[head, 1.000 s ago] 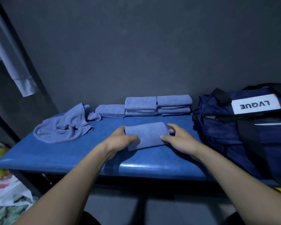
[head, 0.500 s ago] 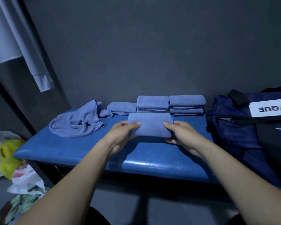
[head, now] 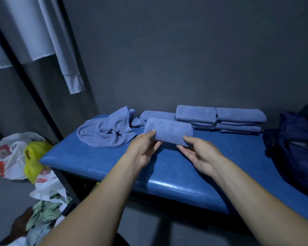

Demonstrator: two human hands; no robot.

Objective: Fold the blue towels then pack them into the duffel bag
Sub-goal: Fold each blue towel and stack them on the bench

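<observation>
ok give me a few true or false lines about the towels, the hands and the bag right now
1. Both hands hold one folded towel above the blue bench. True: left hand and right hand grip its two ends.
2. Every towel on the bench is folded. False: a crumpled towel lies at the left end.
3. Folded towels are stacked along the wall. True.
4. The duffel bag sits on the floor at the left. False: it sits at the bench's right end; plastic bags lie on the floor.
</observation>
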